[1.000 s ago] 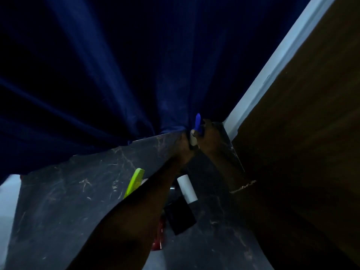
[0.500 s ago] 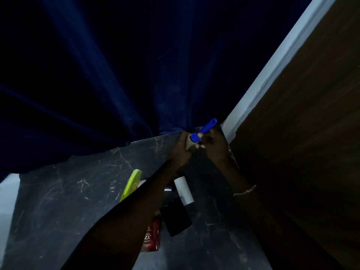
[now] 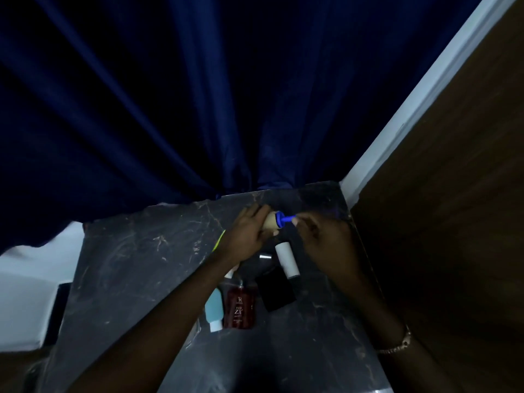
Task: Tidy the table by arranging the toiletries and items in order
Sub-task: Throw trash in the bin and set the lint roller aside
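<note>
Both hands hold one small beige bottle with a blue nozzle cap above the far part of the dark marble table. My left hand wraps the beige body. My right hand pinches the blue tip, which points right. Below them lie a white cylinder with a black end, a black flat case, a dark red bottle labelled ZX and a pale blue tube with a white cap. A green comb is mostly hidden behind my left wrist.
A dark blue curtain hangs along the table's far edge. A brown wooden panel with a white strip borders the right side. White surfaces lie off the table's left edge. A small silver item lies beside the white cylinder.
The bottle has come down from upright at the far corner to lying sideways, nearer to me. The view has shifted, and the red bottle and blue tube now show.
</note>
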Demonstrator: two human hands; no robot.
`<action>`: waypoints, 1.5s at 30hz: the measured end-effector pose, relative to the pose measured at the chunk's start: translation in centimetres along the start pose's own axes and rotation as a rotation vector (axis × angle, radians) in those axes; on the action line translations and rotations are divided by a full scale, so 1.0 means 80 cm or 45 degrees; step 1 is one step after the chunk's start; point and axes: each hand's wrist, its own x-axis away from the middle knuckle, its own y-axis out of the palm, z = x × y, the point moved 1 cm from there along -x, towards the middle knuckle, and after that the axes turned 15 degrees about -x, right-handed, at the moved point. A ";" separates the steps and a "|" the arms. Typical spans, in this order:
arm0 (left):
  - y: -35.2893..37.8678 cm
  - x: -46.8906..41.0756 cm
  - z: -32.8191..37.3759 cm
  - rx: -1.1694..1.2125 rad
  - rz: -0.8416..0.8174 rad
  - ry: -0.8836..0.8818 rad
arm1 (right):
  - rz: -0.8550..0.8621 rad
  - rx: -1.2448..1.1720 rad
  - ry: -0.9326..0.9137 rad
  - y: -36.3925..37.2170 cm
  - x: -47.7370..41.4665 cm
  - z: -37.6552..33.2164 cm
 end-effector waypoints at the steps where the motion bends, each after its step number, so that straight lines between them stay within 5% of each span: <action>1: -0.006 0.011 -0.003 -0.053 0.010 0.019 | -0.006 0.096 -0.080 0.006 0.000 -0.011; 3: -0.020 0.032 -0.008 -0.142 0.032 0.041 | -0.129 0.290 -0.166 0.020 -0.005 -0.022; 9: -0.062 0.093 -0.015 -0.292 0.044 0.043 | -0.735 0.426 0.094 0.056 -0.004 -0.046; 21: -0.158 0.189 -0.045 -0.547 0.138 0.062 | -0.631 0.235 -0.203 0.081 0.039 -0.102; 30: -0.207 0.288 -0.140 -0.430 0.071 -0.198 | -0.545 0.039 -0.162 0.053 0.055 -0.121; 37: -0.211 0.363 -0.154 -0.350 0.104 -0.352 | -0.631 -0.128 -0.138 0.128 0.089 -0.150; 45: -0.199 0.484 -0.181 -0.291 0.145 -0.581 | -0.856 -0.605 0.151 0.246 0.155 -0.182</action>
